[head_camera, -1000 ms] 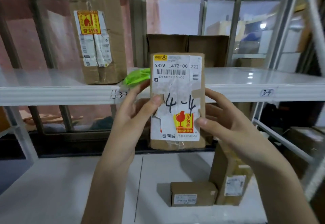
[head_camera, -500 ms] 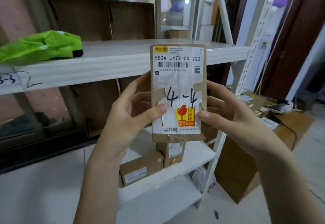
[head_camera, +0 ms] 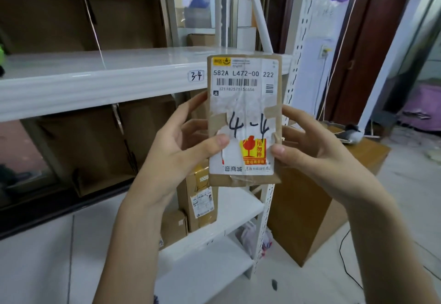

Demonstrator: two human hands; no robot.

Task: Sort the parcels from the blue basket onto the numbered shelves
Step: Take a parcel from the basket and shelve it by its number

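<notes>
Head view: parcel marked 4-4 carried rightward along the rack, not yet shelved.

Held upright at chest height between both hands: left hand (head_camera: 176,141) with thumb across the parcel's (head_camera: 244,120) face and fingers (head_camera: 191,105) curled behind its left edge, right hand (head_camera: 317,151) pinching the right edge the same way. Against half a second back, swung further right: green bag nearly out of frame at the left, a shelf tag (head_camera: 196,75) reading 3-4 now just left of the parcel on the upper shelf (head_camera: 95,84), rack's end post and a brown crate beyond. Grip unchanged. Tag row 3, label row 4: likely the wrong level here, so probably down to the lower shelf (head_camera: 236,210), where other boxes (head_camera: 200,198) stand; no tag readable there.
</notes>
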